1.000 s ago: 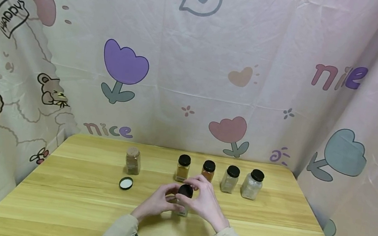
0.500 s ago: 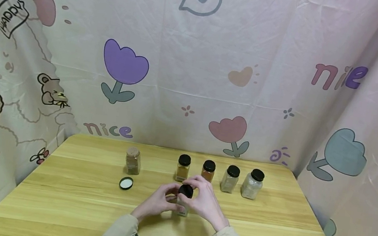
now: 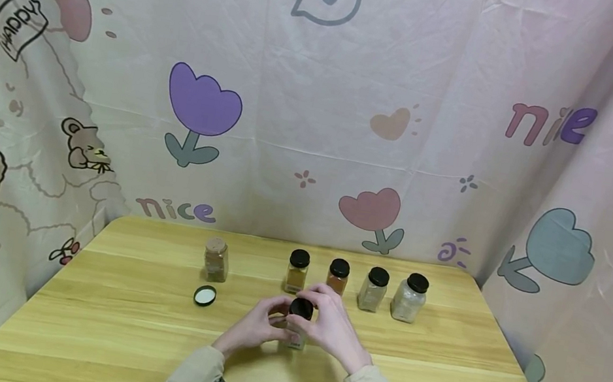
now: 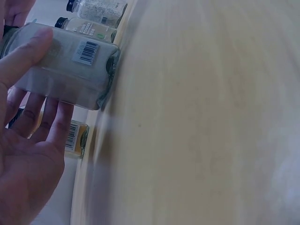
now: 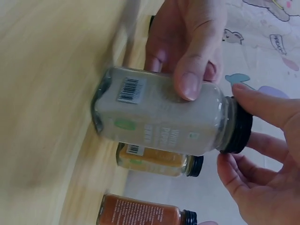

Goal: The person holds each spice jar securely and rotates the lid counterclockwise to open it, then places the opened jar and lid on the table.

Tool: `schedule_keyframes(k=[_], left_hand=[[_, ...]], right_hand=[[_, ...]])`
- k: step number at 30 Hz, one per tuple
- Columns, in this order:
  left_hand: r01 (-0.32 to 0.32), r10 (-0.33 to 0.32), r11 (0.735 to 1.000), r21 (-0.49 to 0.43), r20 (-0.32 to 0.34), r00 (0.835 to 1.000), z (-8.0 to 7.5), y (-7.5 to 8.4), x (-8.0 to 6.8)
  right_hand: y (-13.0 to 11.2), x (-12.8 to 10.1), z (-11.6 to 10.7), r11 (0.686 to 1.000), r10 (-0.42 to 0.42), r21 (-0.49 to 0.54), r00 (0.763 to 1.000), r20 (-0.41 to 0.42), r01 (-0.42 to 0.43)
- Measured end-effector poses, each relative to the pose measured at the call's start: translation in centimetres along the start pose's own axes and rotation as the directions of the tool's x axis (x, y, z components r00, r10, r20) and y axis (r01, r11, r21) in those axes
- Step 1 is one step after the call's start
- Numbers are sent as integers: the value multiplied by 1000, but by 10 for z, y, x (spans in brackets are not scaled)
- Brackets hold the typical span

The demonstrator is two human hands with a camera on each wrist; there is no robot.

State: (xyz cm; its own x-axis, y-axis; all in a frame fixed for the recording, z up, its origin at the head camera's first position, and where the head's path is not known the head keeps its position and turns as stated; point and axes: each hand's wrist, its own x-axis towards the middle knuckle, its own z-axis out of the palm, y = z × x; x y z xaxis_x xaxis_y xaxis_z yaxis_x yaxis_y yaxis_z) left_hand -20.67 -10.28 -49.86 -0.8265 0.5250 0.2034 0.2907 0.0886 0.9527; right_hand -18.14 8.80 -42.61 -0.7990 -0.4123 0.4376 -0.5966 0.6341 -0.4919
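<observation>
Near surface [image 3: 432, 381] middle: white pepper jar [image 3: 295, 334] gripped by left hand [image 3: 256, 325], black cap [image 3: 301, 308] pinched by right hand [image 3: 330, 327]. Toward far edge: four capped jars [image 3: 338, 277], one uncapped jar [image 3: 215, 260], one loose lid [image 3: 204, 296].

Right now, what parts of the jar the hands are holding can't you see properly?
- Jar label: in the right wrist view its print is too blurred to read.
- Black cap: in the head view the right hand and left hand hide the jar below it.
- Cap in the left wrist view: cut off by the left edge.
</observation>
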Motion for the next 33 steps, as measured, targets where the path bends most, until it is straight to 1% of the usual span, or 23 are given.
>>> schedule_keyframes(k=[4,9,13,17,20,22,26,30,33], left_hand=[[-6,6,1000,-1,-5,1000,-1,0,-1],[20,-21,1000,-10,-9,1000,-4,1,-3],[32,-32,999,-13,-13,999,-6,1,-4],[5,-5,1000,3,-19,1000,-10,-1,-5],[14,-14,1000,7,-35,999,-14,-1,-6],[33,-32,999,8,-50,998,-17,1,-7],[59,-58,998,18,-89,994,-23,1,-9],[65,-61,998,21,-140,988,-29,-1,-10],[67,-63,998,20,-167,984,-34,-3,-10]], right_hand=[[0,0,-2,999,-36,18,999,41,36],[2,0,-3,995,-81,63,994,79,76],[5,1,-2,988,-88,135,993,74,77],[9,1,1,970,-66,240,996,52,51],[11,2,3,938,-43,346,999,25,32],[12,2,5,904,-19,428,1000,16,10],[14,1,9,830,29,557,1000,12,-30],[14,1,13,766,57,640,998,28,-62],[14,1,16,734,72,674,996,46,-84]])
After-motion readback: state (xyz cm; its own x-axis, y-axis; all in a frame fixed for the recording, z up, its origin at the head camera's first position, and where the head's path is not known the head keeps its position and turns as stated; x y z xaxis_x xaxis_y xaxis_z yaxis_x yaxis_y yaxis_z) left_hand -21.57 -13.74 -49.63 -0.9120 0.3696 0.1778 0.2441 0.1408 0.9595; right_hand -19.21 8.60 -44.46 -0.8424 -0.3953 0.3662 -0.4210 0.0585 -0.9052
